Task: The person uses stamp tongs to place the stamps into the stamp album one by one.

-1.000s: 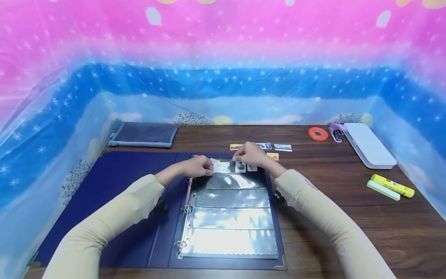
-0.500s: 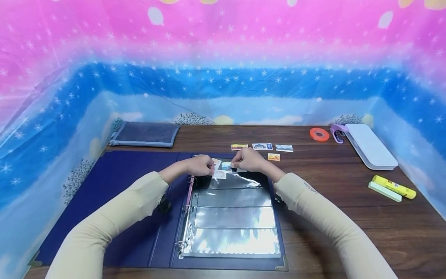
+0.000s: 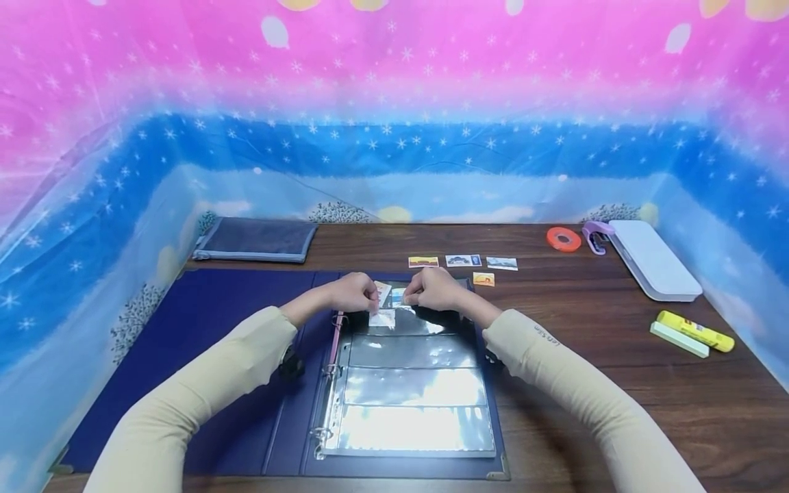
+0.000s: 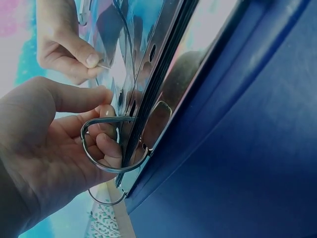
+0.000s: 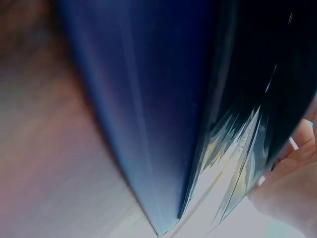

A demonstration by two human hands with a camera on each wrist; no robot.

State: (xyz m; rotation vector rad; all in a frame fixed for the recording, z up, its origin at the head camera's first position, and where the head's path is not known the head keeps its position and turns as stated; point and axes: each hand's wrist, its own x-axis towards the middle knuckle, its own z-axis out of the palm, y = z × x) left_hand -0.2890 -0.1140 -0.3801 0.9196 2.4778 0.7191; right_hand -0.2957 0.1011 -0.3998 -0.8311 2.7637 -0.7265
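A navy ring binder (image 3: 240, 370) lies spread on the table, with clear pocket pages (image 3: 413, 349) on its metal rings (image 4: 116, 168). My left hand (image 3: 354, 292) pinches the clear film near the top pocket, thumb against fingers, beside a ring in the left wrist view. From the other side, my right hand (image 3: 436, 291) pinches a small stamp (image 3: 397, 296) by its edge; only a thin edge shows in the left wrist view. Between the hands lies another stamp (image 3: 383, 293), and a pale stamp (image 3: 382, 318) sits lower in the top row. Other stamps there are hidden by my right hand.
Beyond the binder lie several loose stamps (image 3: 463, 261). A grey mesh pouch (image 3: 255, 239) rests at back left. To the right are orange tape (image 3: 564, 239), a purple stapler (image 3: 596, 236), a white case (image 3: 655, 260), a glue stick (image 3: 694, 331) and a pale green bar (image 3: 679, 339).
My right hand has moved slightly left and down toward the left hand. The pale stamp near my left fingers sits lower in the top row. The left hand stays almost in place.
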